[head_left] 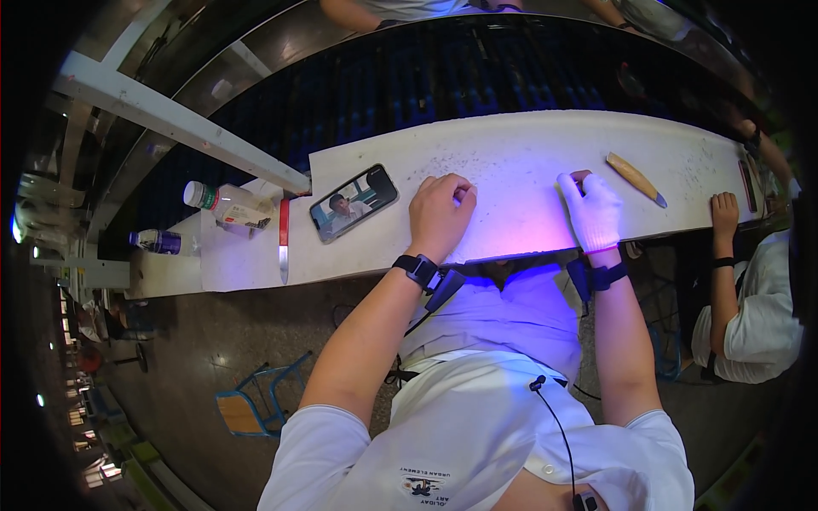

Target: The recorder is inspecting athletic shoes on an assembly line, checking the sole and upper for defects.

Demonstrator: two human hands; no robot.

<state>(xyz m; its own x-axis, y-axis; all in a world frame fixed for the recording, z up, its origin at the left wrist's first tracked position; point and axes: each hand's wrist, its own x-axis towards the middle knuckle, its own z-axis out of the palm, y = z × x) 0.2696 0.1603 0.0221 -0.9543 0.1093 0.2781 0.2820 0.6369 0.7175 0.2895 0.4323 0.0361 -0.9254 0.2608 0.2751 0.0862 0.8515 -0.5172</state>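
1. Between the left hand (pixel 440 217) and the gloved right hand (pixel 594 211), I have an open lane across the white bench (pixel 520 187).
2. Leftward, a phone (pixel 354 203) blocks me near the left hand; past it lie a red-handled knife (pixel 284 238) and two bottles (pixel 239 209).
3. A white beam (pixel 187 123) slants down beside the phone, barring my way there.
4. Rightward, I meet a wooden-handled knife (pixel 632 177) near the right hand, then a co-worker's hand (pixel 725 209) at the near edge.

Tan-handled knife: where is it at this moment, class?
In the head view, the tan-handled knife lies on the white worktop, just right of the gloved right hand.
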